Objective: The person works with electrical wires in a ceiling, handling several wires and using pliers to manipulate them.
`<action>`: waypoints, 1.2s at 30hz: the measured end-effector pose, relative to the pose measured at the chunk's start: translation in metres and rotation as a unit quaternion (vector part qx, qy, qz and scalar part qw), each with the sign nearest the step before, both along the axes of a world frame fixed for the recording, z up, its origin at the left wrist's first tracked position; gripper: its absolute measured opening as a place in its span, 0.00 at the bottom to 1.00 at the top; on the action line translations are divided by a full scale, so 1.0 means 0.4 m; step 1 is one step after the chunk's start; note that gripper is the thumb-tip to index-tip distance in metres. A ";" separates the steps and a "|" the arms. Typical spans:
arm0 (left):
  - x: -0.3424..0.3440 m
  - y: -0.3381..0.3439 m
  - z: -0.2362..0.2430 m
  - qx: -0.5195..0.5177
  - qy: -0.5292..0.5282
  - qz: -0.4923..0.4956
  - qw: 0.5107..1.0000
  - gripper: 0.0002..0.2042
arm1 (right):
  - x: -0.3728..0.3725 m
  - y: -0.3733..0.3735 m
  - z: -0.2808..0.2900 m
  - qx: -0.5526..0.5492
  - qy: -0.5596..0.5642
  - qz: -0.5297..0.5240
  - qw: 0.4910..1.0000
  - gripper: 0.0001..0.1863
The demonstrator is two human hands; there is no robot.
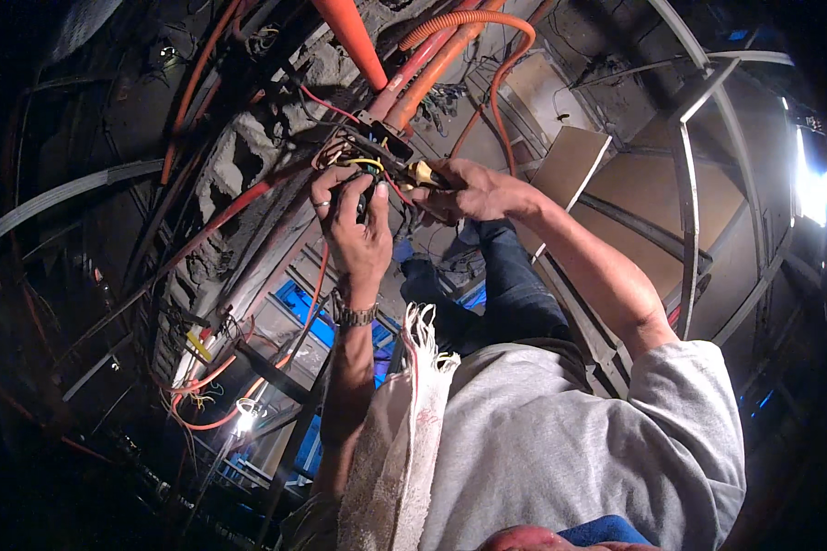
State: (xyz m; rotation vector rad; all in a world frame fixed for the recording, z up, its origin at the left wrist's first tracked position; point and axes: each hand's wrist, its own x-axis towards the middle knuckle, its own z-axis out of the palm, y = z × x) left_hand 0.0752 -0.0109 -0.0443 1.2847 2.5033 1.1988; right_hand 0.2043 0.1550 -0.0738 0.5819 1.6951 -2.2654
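Observation:
Both my hands are at a bundle of thin electrical wires (368, 165), yellow, green, red and dark, coming out of a dark open box (383, 140) at the end of orange conduits. My left hand (358, 237), with a ring and a wristwatch, has its fingers curled round the wires. The fingers hide exactly which wires it grips. My right hand (489, 191) is closed on a hand tool with yellow and dark parts (423, 174); its working end is at the wires, and its exact kind is unclear. A red wire (397, 189) runs between the hands.
An orange pipe (354, 41) and a corrugated orange conduit (469, 16) come down from the top. Metal frame bars (686, 202) and brown boards (568, 170) stand at right. A lit lamp (245, 416) and loose orange cable (213, 422) are lower left. A fringed towel (395, 450) hangs before me.

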 end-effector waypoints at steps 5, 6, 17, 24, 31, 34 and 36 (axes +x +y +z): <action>0.002 0.011 0.004 -0.011 0.008 0.005 1.000 0.10 | -0.028 0.055 0.012 -0.002 0.002 0.058 0.998 0.29; 0.000 0.010 0.005 -0.009 0.005 -0.001 1.000 0.10 | -0.026 0.055 0.001 -0.047 -0.003 0.054 0.997 0.31; -0.011 -0.002 0.000 -0.009 -0.005 -0.016 1.000 0.11 | -0.027 -0.019 0.006 -0.113 -0.039 0.014 0.993 0.22; -0.019 -0.008 0.004 -0.024 -0.012 -0.011 1.000 0.11 | -0.011 -0.008 -0.068 -0.068 -0.036 0.031 0.997 0.20; 0.006 0.010 0.004 -0.012 0.012 0.004 1.000 0.10 | -0.020 -0.030 -0.107 0.128 0.031 0.019 0.991 0.12; 0.024 0.024 -0.008 0.023 0.010 0.008 1.000 0.08 | -0.019 -0.067 -0.156 0.155 0.109 -0.066 0.980 0.12; 0.008 0.022 -0.003 0.002 0.035 0.009 0.999 0.08 | -0.013 -0.094 -0.161 0.140 0.127 -0.122 0.974 0.13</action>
